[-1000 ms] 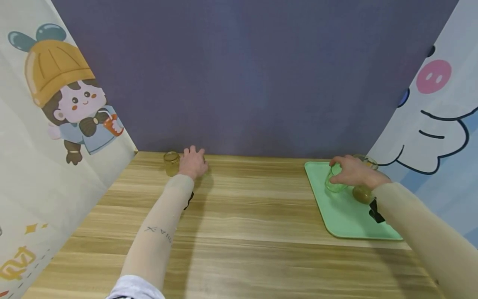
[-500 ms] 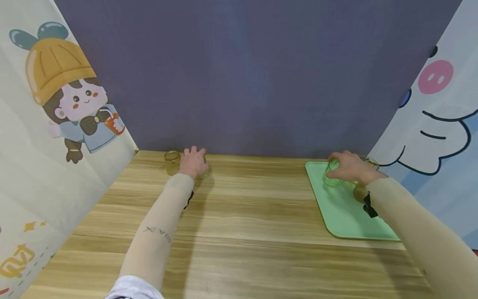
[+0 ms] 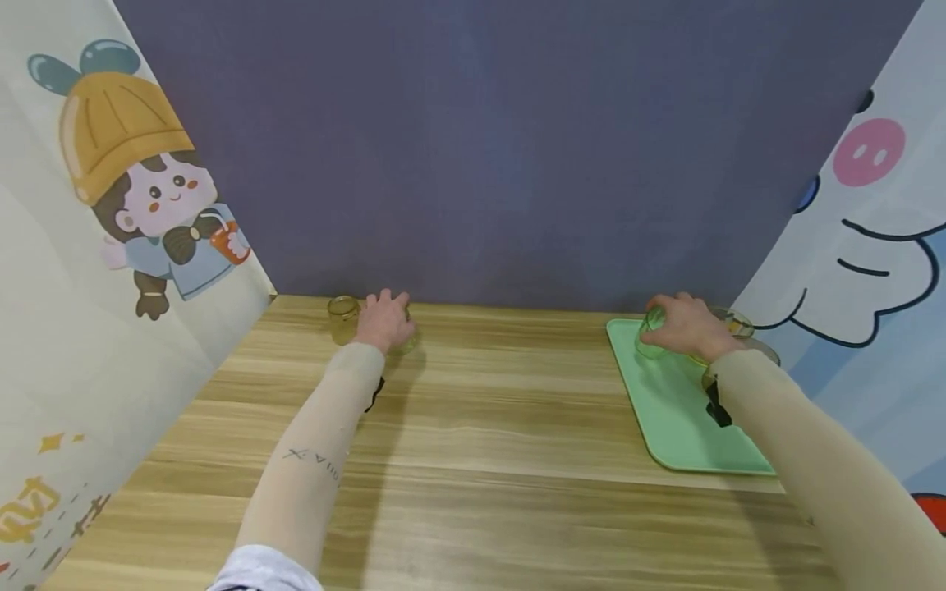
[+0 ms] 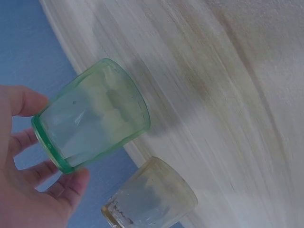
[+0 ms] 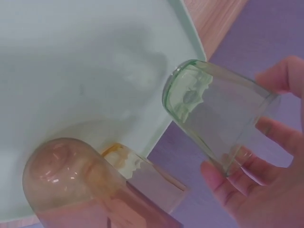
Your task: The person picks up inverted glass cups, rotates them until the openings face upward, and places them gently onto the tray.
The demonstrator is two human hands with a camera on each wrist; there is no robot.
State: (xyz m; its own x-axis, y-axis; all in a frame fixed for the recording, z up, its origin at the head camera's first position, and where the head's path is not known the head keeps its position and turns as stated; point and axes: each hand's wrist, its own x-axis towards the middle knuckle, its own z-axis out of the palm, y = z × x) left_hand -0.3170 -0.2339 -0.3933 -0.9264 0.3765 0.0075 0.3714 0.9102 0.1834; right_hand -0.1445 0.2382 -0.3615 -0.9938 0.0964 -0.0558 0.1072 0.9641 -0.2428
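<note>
In the left wrist view my left hand (image 3: 386,322) holds a green glass tumbler (image 4: 95,116), fingers and thumb round its thick-edged end; its wider end is at the wooden table. An amber tumbler (image 3: 343,322) stands just left of that hand. My right hand (image 3: 687,324) grips another green tumbler (image 3: 650,335) near its rim, thick base downward, at the far left corner of the green tray (image 3: 680,435). Whether that base touches the tray, I cannot tell. Beside it are an amber tumbler (image 5: 152,183) and a round-ended amber glass vessel (image 5: 61,173), partly hidden by my right wrist in the head view.
The wooden table (image 3: 502,427) stretches between my arms. A dark blue-grey panel (image 3: 480,164) rises along its back edge. Printed cloths hang at the left (image 3: 59,312) and right (image 3: 887,312), the right one close to the tray.
My right hand has moved left and toward the back of the tray, carrying the green tumbler with it. The left hand stays in nearly the same place.
</note>
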